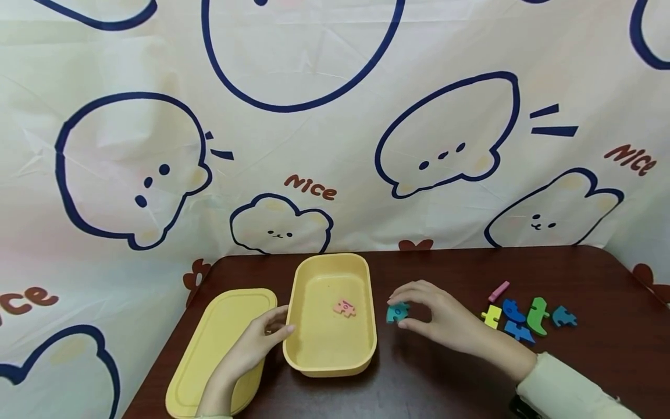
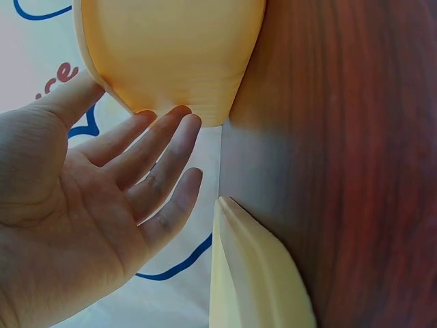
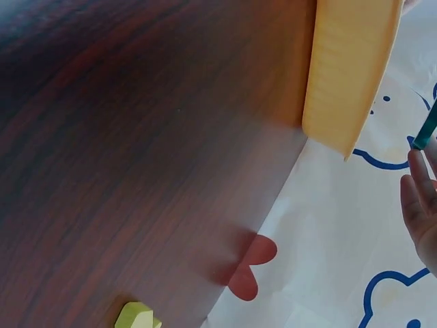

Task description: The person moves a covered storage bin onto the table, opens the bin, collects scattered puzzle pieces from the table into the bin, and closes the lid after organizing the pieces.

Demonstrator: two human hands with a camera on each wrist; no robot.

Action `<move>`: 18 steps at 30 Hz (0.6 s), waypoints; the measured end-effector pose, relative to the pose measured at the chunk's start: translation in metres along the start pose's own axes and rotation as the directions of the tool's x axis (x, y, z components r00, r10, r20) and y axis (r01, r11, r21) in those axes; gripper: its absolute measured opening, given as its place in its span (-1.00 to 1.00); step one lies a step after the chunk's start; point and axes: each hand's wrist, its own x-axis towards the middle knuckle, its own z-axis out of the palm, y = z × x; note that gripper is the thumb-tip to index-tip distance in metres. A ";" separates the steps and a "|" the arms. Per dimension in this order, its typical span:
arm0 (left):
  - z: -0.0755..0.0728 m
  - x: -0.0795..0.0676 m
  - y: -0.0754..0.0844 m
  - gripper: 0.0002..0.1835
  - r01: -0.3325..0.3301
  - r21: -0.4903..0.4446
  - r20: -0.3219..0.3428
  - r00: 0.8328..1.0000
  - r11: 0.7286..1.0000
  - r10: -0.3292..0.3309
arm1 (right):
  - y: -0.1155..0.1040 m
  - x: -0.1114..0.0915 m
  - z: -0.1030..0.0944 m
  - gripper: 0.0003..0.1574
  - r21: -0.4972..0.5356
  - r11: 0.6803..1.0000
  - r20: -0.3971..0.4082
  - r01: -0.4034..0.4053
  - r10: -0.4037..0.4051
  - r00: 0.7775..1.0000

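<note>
A teal puzzle piece [image 1: 398,312] is pinched between the fingers and thumb of my right hand [image 1: 445,317], held just right of a yellow box [image 1: 330,371]. In the right wrist view, the piece [image 3: 426,130] shows edge-on at the fingertips of that hand [image 3: 425,212]. My left hand [image 1: 256,343] holds the box's left side, thumb at the rim and fingertips against the outer wall. The left wrist view shows this hand [image 2: 102,178] below the box wall [image 2: 171,55]. Inside the box lies a pink puzzle piece [image 1: 345,308].
A yellow lid [image 1: 220,326] lies left of the box, partly behind my left forearm. On the table's right are a pink stick-like piece [image 1: 498,291], a yellow piece [image 1: 491,317], a green piece [image 1: 537,316] and several blue ones [image 1: 519,331]. A printed cloth [image 1: 356,145] hangs behind the table.
</note>
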 end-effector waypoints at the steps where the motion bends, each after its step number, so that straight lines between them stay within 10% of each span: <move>1: 0.000 0.000 0.000 -0.42 0.001 0.000 0.000 1.000 1.000 -0.001 | 0.000 0.002 0.001 -0.55 -0.002 1.000 -0.001 0.007 -0.007 1.000; 18: 0.002 0.000 -0.001 -0.43 0.000 -0.006 -0.005 1.000 1.000 0.000 | 0.003 0.030 0.017 -0.57 0.008 0.999 -0.020 0.049 -0.049 0.999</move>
